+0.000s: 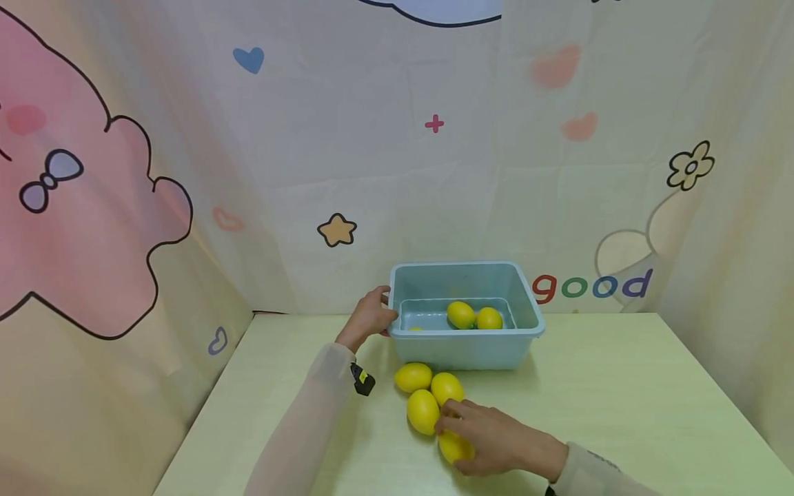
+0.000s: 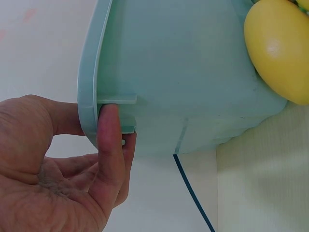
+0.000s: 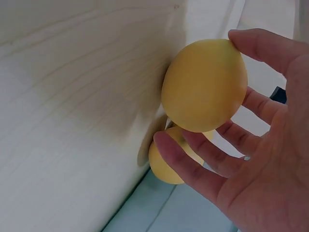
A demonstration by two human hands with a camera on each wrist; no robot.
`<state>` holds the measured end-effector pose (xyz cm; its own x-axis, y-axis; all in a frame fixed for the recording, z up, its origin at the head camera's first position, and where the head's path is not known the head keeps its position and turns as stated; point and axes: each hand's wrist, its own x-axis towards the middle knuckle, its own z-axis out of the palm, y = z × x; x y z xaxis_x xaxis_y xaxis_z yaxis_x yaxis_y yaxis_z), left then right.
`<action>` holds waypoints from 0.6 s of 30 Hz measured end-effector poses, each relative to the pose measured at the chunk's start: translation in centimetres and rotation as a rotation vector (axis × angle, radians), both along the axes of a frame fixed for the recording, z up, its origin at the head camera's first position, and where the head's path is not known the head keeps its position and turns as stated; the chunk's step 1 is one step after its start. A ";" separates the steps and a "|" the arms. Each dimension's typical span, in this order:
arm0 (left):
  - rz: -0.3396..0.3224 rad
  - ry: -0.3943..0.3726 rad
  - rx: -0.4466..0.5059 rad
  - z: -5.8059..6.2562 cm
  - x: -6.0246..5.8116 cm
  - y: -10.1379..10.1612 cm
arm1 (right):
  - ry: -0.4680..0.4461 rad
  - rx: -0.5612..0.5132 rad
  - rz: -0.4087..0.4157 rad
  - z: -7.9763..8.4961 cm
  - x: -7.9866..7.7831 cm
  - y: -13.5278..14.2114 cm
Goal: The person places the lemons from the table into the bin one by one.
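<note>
My left hand (image 1: 373, 314) grips the left rim of a light-blue plastic bin (image 1: 465, 350); in the left wrist view its fingers (image 2: 110, 145) curl over the bin's edge. My right hand (image 1: 496, 439) is around the nearest lemon (image 1: 454, 448) on the table. In the right wrist view, the thumb touches one end of this lemon (image 3: 205, 87) and the fingers lie along its other side. Three more lemons sit between that hand and the bin: one at the left (image 1: 413, 377), one beside it (image 1: 447, 389), and one nearer (image 1: 423, 412).
Inside the bin lie two lemons, one at the left (image 1: 460, 315) and one at the right (image 1: 489, 318); a yellow sliver (image 1: 415, 329) shows behind its front rim. The pale wooden table (image 1: 620, 399) meets a printed cloth backdrop (image 1: 298, 262) just behind the bin.
</note>
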<state>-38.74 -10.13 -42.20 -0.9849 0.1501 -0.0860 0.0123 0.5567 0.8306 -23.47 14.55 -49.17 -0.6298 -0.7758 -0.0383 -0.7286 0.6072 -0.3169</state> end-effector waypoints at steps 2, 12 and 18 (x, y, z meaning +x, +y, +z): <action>0.001 0.000 -0.002 0.0 0.0 0.0 | -0.015 -0.012 0.000 -0.1 0.1 -0.2; -0.004 -0.009 -0.002 -0.2 -0.1 0.0 | -0.059 0.069 -0.005 -0.8 0.8 -0.2; -0.004 0.003 0.000 -0.1 -0.2 -0.1 | -0.033 0.075 -0.018 -1.3 0.8 -0.1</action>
<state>-38.96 -10.22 -42.33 -0.9846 0.1540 -0.0825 0.0174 0.5564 0.8307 -22.70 14.40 -50.50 -0.6411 -0.7585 -0.1169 -0.7072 0.6431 -0.2939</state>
